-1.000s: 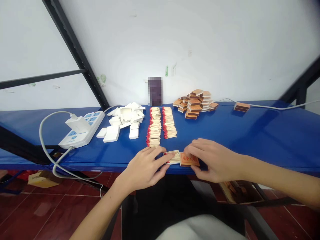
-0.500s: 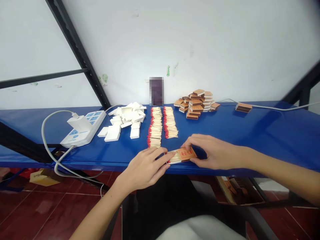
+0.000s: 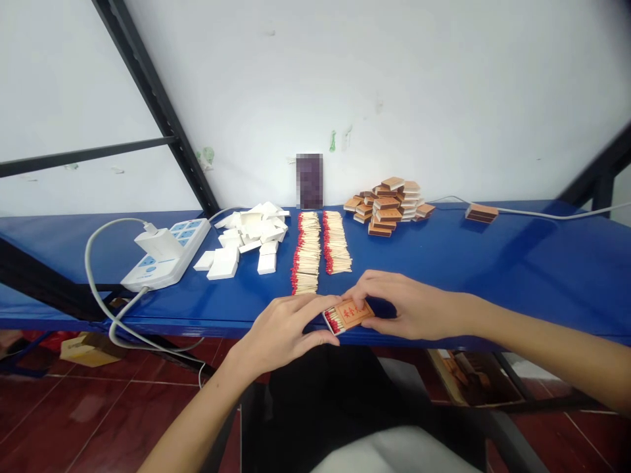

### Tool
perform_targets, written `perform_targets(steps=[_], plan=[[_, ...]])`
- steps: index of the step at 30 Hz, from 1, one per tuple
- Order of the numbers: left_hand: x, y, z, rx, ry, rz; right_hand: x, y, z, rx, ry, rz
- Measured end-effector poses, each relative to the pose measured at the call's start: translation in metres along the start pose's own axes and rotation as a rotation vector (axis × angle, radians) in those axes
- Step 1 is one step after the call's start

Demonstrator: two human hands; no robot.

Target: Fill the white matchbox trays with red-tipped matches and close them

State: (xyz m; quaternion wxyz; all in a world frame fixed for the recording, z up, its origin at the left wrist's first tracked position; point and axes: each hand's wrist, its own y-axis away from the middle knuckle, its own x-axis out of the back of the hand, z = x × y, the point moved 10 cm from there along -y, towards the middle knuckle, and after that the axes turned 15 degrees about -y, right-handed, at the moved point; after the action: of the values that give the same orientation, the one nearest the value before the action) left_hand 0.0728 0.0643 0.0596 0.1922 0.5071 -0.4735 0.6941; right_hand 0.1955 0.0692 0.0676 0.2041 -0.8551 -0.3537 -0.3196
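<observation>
My left hand (image 3: 286,328) and my right hand (image 3: 407,305) both grip one matchbox (image 3: 348,316) at the near edge of the blue table (image 3: 517,263). Its orange sleeve covers most of the white tray; a strip of red match heads shows at the left end. My left fingers pinch that end and my right fingers close over the sleeve. Just behind lie two rows of loose red-tipped matches (image 3: 320,246).
A pile of white inner trays (image 3: 246,236) lies left of the matches, with a white power strip (image 3: 162,253) and cable further left. Stacked orange matchboxes (image 3: 387,203) stand at the back, two more (image 3: 480,211) to the right. Black frame bars cross the wall.
The orange sleeve has slid left over the filled tray, from mostly apart to nearly closed. My right hand has moved left with it; my left hand has stayed at the tray's end.
</observation>
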Motion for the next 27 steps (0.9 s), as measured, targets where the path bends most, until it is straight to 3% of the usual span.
perform_targets(steps=[8, 16, 27], plan=[[0.008, 0.001, -0.003, 0.020, 0.024, 0.125, 0.005, -0.003, 0.003, -0.060, -0.043, -0.046], [-0.007, 0.001, 0.002, -0.024, 0.030, -0.081, 0.005, -0.006, 0.006, -0.067, -0.030, -0.016], [-0.006, 0.001, 0.003, -0.045, 0.032, -0.054, -0.001, -0.011, 0.002, -0.024, -0.056, 0.024]])
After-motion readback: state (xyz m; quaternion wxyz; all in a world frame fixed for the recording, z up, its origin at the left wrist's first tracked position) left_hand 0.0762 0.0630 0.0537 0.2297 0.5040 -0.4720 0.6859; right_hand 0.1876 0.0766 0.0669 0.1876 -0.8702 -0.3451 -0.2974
